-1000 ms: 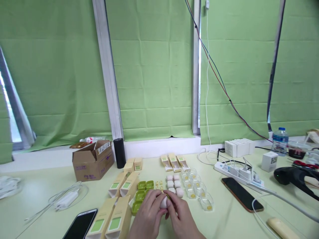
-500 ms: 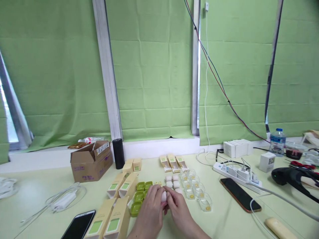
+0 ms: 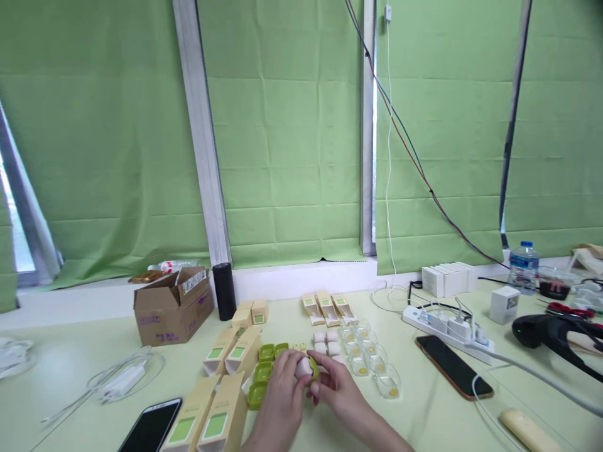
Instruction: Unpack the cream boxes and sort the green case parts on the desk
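My left hand (image 3: 281, 397) grips a small whitish rounded case (image 3: 303, 368) above the table. Against the case's right side is a green piece (image 3: 313, 369), pinched in the fingers of my right hand (image 3: 340, 388); whether the two parts are joined, I cannot tell. Just left of my hands stand several green square cups (image 3: 262, 371). Behind my fingers lie several whitish rounded pieces (image 3: 326, 339) and some tiny yellowish parts (image 3: 299, 346). To the right are rows of clear plastic shells (image 3: 375, 358) with yellow dots.
Opened cardboard sleeves (image 3: 221, 411) with green windows stand on the left beside a phone (image 3: 151, 427). Three sleeves (image 3: 326, 307) lie at the back. On the right are another phone (image 3: 452, 367) and a power strip (image 3: 447, 333) with cables. A brown carton (image 3: 172, 311) stands back left.
My hands have turned the whitish case, and the green piece now shows at its right. My right hand has opened out slightly to the right. The other things stay put.
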{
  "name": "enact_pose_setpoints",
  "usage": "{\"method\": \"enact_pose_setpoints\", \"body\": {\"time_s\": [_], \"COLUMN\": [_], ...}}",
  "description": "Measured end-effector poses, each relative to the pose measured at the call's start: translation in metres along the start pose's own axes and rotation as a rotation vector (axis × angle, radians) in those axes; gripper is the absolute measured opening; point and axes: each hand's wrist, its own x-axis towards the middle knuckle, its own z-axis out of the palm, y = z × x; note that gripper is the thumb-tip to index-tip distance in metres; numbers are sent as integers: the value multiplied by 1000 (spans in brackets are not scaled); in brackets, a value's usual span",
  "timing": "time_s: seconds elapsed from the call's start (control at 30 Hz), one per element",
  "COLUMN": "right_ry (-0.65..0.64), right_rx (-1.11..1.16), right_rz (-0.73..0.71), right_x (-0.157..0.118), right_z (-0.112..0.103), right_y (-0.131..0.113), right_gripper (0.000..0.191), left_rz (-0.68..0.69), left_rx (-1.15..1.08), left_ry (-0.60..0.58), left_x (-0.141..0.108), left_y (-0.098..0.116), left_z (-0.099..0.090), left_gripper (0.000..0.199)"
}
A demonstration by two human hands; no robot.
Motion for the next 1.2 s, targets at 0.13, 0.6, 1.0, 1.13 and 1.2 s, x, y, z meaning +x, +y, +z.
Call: {"method": "enact_pose_setpoints", "body": {"time_s": [0.13, 0.6, 1.0, 1.13, 1.2], "right_ry": [107, 226, 391, 457, 462], "right_rx": [-142, -287, 211, 381, 417], "right_rz": [-47, -141, -13, 44, 31], "right_x": [-6, -14, -15, -18, -18], "right_z": [2, 12, -3, 0, 1], "right_y": [-8, -26, -31, -30, -31], "right_gripper": [56, 38, 55, 58, 58], "left_rz": [-110, -337, -760, -812, -821], "left_rx": [-119, -639, -1499, -1555, -1560], "left_ry": [-14, 123, 436, 467, 455], "left_x": [-2, 1, 16, 16, 15], "left_y": [6, 11, 4, 10, 11], "left_z": [-6, 4, -22, -23, -21], "left_gripper": [26, 46, 16, 22, 22]}}
